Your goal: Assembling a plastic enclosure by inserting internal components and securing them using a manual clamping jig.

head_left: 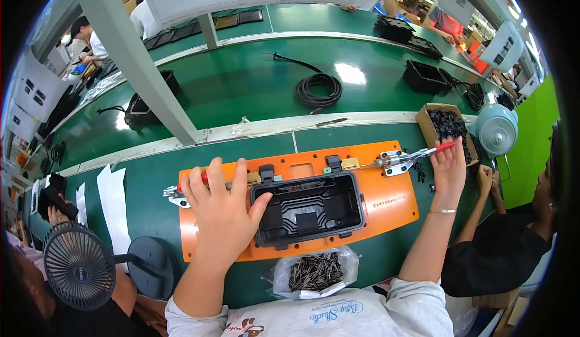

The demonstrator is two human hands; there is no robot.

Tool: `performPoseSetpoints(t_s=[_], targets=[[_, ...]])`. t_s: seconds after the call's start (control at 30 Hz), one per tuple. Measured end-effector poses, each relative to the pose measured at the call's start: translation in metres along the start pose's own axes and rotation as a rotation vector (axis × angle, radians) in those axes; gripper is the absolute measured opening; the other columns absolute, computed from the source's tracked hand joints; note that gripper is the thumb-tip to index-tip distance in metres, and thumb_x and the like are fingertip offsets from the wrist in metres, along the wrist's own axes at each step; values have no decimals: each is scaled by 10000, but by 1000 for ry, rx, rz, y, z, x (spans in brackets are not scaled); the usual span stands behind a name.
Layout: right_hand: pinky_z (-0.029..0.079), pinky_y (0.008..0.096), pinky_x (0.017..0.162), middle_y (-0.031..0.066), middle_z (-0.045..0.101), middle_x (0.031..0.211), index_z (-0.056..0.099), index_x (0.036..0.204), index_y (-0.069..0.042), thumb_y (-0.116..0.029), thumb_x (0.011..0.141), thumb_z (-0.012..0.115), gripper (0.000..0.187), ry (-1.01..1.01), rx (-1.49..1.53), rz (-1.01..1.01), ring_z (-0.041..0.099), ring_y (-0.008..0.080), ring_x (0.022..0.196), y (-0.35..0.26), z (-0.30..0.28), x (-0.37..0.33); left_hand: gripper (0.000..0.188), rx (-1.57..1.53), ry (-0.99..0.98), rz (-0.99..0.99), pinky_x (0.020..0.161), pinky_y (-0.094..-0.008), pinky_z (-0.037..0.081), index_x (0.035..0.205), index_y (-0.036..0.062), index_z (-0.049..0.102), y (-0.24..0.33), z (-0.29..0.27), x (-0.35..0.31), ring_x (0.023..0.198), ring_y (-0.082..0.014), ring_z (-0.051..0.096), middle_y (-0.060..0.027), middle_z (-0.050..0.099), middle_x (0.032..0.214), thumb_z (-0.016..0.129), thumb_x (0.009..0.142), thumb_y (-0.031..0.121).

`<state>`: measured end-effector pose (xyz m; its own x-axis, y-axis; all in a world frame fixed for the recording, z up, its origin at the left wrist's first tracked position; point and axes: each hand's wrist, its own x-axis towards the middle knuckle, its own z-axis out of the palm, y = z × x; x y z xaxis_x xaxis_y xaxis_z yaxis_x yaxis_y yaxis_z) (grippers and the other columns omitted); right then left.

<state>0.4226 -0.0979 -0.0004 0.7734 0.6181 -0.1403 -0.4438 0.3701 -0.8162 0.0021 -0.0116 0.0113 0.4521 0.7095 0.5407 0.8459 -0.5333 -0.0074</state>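
Observation:
A black plastic box point(315, 236), open at the top, sits in an orange fixture plate point(389, 222). Two black latches stick up from its far side, beside small tan blocks. My left hand point(220, 219) lies with fingers spread over the left toggle clamp point(174, 193), partly hiding its red handle; the thumb reaches the box's left rim. At the plate's far right, my right hand point(450, 171) has its fingers closed around the red handle of the right toggle clamp point(399, 160). A bag of screws point(314, 272) lies between my body and the plate.
A cardboard box of small black parts point(432, 125) stands beyond my right hand, near a light-blue lidded jug point(496, 130). A grey post point(136, 53) rises at left. A coiled black cable point(318, 90) lies on the far bench. A desk fan point(81, 264) and co-workers flank me.

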Motion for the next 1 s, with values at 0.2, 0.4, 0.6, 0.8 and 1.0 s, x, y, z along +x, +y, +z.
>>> performPoseSetpoints(t_s=[0.2, 0.4, 0.6, 0.8, 1.0], targets=[[469, 339, 725, 29, 500, 670, 469, 677, -100, -346, 966, 577, 395, -238, -58, -275, 556, 202, 718, -9, 49, 13, 561, 16, -4, 9, 977, -618, 272, 1177, 57, 630, 0, -2, -1, 1117, -423, 363, -195, 435, 1232, 719, 767, 429], [342, 282, 496, 6, 388, 542, 402, 633, -102, -179, 961, 560, 372, -296, -155, -336, 440, 138, 530, -6, 50, 19, 529, 63, -50, -30, 976, -629, 262, 1191, 55, 627, 7, 0, 1, 1108, -442, 344, -212, 418, 1226, 683, 799, 406], [301, 276, 435, 4, 364, 516, 390, 630, -119, -126, 945, 563, 359, -187, -107, -323, 408, 138, 457, -3, 62, 13, 514, 66, -97, -65, 1020, -665, 221, 1200, 52, 602, 18, -16, 8, 1226, -466, 320, -207, 412, 1272, 733, 769, 300], [285, 279, 441, -12, 348, 512, 348, 588, -134, -160, 927, 583, 414, -94, 33, -174, 375, 124, 462, -5, 36, 32, 428, -693, -403, 296, 981, -460, 389, 1097, -2, 571, 51, -13, 69, 1132, -340, 497, -182, 531, 1159, 744, 740, 159], [247, 268, 392, -18, 333, 499, 348, 628, -131, -135, 935, 566, 377, -106, -64, -256, 337, 109, 410, -1, 64, 13, 276, -564, -668, 264, 790, -390, 495, 977, -24, 643, 75, 33, 119, 880, -324, 605, -164, 619, 912, 745, 730, 44]])
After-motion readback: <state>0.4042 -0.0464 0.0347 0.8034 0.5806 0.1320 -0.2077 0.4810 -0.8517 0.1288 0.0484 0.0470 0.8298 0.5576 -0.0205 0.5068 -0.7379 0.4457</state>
